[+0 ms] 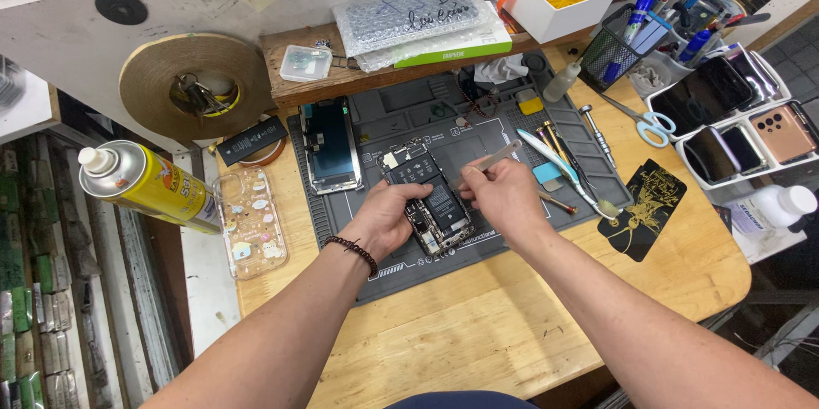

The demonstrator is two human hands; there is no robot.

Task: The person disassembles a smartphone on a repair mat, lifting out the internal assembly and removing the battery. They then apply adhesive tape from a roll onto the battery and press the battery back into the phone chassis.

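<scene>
your left hand (386, 220) comes in from the lower left with the forearm angled up across the wooden table (478, 332), a dark bead bracelet (351, 251) on the wrist. its fingers curl over the left edge of the opened phone (429, 197), thumb and fingertips closed on the frame and pinning it flat. the phone lies face-open on the grey work mat (401, 119), near the mat's middle, its black battery and boards showing.

your right hand (503, 191) reaches in from the lower right, wrist bent slightly down, knuckles up. the fingers are pinched shut around a pair of metal tweezers (493, 159), whose free end slants up and to the right away from the hand; the working tip is hidden under your fingers, just above the phone's right side.

left of the phone on the mat lies a detached screen (328, 145). a clear patterned phone case (250, 221) rests on the table beside the mat, and a yellow spray can (145, 185) lies further left. scissors (646, 123) lie at the mat's right edge.
</scene>
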